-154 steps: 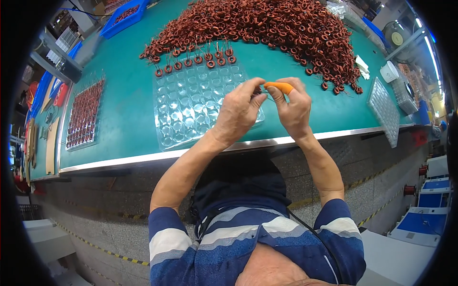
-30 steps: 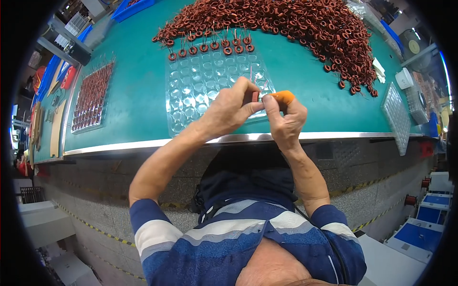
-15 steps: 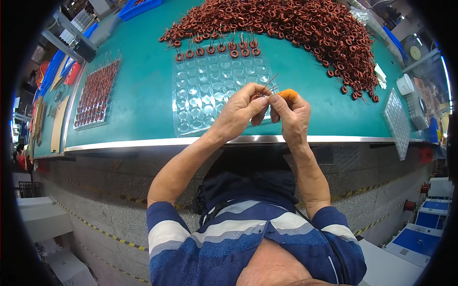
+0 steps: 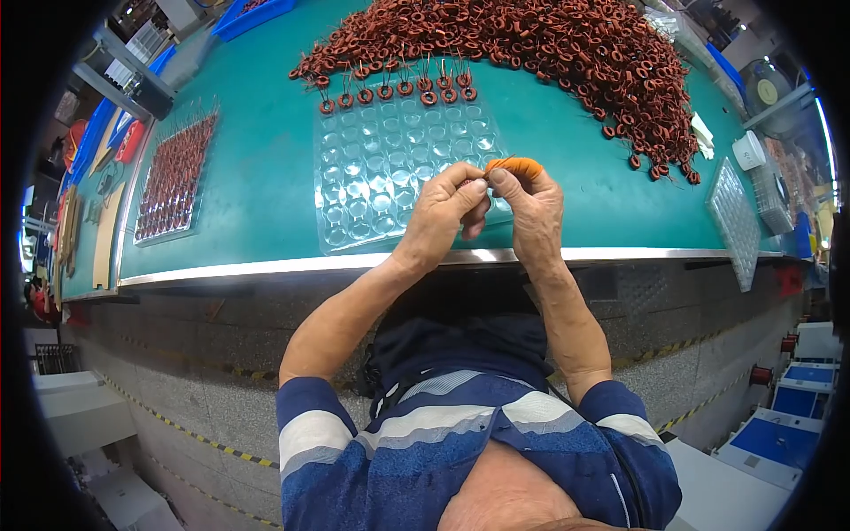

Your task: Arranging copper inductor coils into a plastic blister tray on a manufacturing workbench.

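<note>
Above the near edge of the green table my two hands meet. My left hand pinches a small copper-wound ring coil, mostly hidden by the fingers. My right hand, with orange covers on fingertips, is closed at the coil's thin wire leads, thumb against forefinger. Just left of and beyond the hands lies a clear plastic tray with round pockets. Several coils stand along its far edge, leads pointing away from me.
A large heap of red-brown coils covers the far side of the table. Left stands a tray packed with coils. At the right edge are clear trays, a white cup and white tissue. A blue bin sits far left.
The coil's leads stuck up between my hands before; now they lie lower, toward my right fingers. My right hand has shifted slightly left, and its fingers have closed in on the leads.
</note>
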Tool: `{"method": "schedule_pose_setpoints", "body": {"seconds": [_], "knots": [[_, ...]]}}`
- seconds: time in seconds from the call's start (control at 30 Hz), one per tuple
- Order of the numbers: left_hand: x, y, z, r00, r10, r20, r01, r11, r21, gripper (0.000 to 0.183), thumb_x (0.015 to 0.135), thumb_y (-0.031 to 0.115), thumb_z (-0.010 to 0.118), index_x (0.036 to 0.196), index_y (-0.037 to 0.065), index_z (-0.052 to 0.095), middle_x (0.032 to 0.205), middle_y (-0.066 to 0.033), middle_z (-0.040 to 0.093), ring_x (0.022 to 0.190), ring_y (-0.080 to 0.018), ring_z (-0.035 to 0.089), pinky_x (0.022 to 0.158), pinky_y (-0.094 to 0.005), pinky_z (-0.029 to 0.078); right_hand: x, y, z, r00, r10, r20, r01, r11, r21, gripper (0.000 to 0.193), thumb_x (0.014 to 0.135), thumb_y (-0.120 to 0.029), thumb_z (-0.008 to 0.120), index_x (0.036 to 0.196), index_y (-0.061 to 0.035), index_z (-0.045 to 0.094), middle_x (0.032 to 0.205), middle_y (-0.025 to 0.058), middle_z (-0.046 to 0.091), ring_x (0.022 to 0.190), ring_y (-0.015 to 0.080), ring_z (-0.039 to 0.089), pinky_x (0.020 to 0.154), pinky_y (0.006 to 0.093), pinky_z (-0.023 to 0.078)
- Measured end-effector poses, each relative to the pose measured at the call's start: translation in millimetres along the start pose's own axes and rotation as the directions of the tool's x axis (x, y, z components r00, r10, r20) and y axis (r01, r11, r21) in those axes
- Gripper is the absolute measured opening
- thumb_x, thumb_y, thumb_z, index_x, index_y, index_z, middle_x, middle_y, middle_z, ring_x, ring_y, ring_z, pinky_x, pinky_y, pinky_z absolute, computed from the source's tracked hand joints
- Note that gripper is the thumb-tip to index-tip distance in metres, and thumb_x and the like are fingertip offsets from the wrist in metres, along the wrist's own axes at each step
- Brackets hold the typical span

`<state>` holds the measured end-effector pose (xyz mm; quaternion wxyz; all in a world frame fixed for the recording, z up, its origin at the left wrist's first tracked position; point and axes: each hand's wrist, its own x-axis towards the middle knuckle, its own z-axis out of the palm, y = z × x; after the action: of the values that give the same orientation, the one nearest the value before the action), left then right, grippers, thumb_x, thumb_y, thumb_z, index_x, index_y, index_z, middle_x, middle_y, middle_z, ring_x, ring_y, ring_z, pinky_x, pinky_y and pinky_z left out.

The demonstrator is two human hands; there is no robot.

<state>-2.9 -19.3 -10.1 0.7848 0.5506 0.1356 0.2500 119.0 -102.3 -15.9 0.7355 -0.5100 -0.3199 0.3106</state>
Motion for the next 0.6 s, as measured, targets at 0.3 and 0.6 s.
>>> {"method": "schedule_pose_setpoints", "body": {"seconds": [0.3,0.6], "knots": [[-7,8,-2,0.996,-0.091,0.025,0.09,0.996,0.028,0.026,0.101,0.024,0.045,0.116,0.002,0.045,0.067,-0.0009,0.043,0.056,-0.0119,0.045,0.053,-0.0241,0.038,2,3,-7,1.0,0.018,0.004,-0.018,1.0,0.01,0.028,0.091,-0.024,0.068,0.104,0.0001,0.066,0.087,0.0038,0.065,0.076,0.0089,0.057,0.069,0.023,0.046],[-12,5,-11,0.995,-0.086,0.042,0.089,0.994,-0.059,0.028,0.101,0.025,0.048,0.116,0.004,0.041,0.068,-0.0022,0.044,0.056,-0.0122,0.046,0.053,-0.0242,0.039,-9,2,1,0.968,-0.248,-0.02,0.243,0.958,-0.151,0.029,0.084,-0.008,0.074,0.111,-0.0035,0.065,0.086,-0.0012,0.062,0.077,0.0058,0.056,0.071,0.0207,0.046]]}}
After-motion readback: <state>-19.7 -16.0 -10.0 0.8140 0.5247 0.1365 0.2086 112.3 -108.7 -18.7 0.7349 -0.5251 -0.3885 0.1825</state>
